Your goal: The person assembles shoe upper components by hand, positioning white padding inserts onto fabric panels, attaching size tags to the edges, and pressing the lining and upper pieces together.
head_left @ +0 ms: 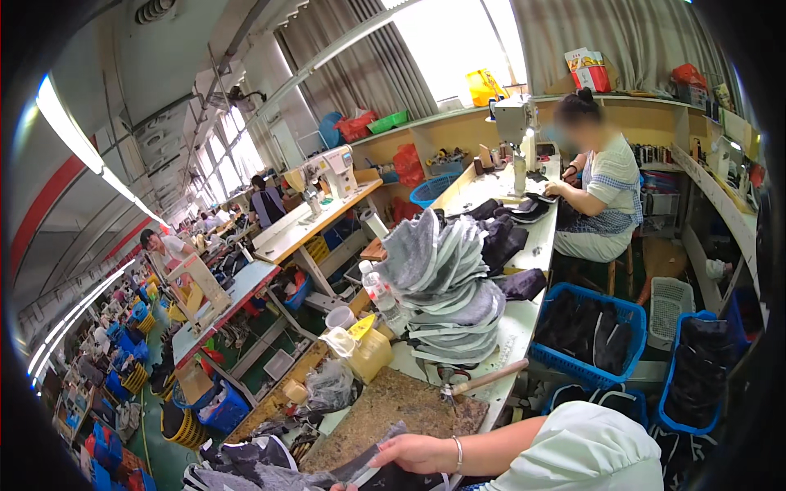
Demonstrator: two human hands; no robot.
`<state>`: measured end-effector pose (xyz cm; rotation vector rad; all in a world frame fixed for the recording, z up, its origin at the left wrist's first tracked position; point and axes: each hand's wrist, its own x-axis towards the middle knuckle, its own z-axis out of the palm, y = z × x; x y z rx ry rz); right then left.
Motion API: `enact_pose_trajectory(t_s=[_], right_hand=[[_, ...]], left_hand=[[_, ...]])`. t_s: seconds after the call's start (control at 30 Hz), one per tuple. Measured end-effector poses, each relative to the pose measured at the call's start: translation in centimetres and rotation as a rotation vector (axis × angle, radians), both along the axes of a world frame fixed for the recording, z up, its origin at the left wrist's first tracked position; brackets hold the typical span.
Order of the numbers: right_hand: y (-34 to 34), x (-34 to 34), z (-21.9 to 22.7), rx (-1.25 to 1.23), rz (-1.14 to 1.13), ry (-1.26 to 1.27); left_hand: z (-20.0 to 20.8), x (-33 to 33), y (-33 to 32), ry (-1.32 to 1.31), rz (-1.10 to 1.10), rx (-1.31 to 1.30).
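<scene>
Blue basket [577, 371] holds dark pieces [571, 329] — right hand [416, 454] pinches grey fabric [360, 465].

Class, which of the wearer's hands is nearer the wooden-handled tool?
Right. The right hand is below-left of the wooden-handled tool; the left hand, barely visible at the lower edge, is farther.

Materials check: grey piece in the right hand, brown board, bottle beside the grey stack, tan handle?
Grey piece in the right hand: looks like soft, matte fabric, with a fuzzy, mottled face; fibre unclear.
Brown board: speckled, worn; maybe pressed wood, though stone is possible.
Bottle: likely clear plastic; see-through, shiny.
Tan handle: probably bare wood, by its pale colour.
</scene>
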<state>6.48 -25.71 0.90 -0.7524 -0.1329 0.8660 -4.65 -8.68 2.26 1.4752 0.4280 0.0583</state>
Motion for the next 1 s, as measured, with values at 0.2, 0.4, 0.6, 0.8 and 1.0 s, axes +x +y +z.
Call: enact_pose_trajectory(t_s=[0.2, 0.4, 0.6, 0.8, 1.0], right_hand=[[-0.4, 0.9, 1.9, 0.031, 0.160, 0.056], [-2.3, 1.7, -1.5, -0.344, 0.449, -0.051], [-1.0, 2.0, 1.3, -0.564, 0.241, -0.494], [-0.1, -0.9, 1.6, -0.487, 0.138, -0.394], [0.2, -3.3, 1.4, -0.327, -0.079, -0.436]], left_hand=[[0.0, 1.4, 0.2, -0.369, -0.103, 0.009], [0.2, 1.7, -2.2, -0.310, -0.106, 0.367], [6.1, 0.2, -3.4, -0.096, 0.070, 0.701], [3.5, -0.7, -2.3, -0.345, 0.233, 0.532], [0.6, -2.1, -0.4, -0.380, 0.107, -0.202]])
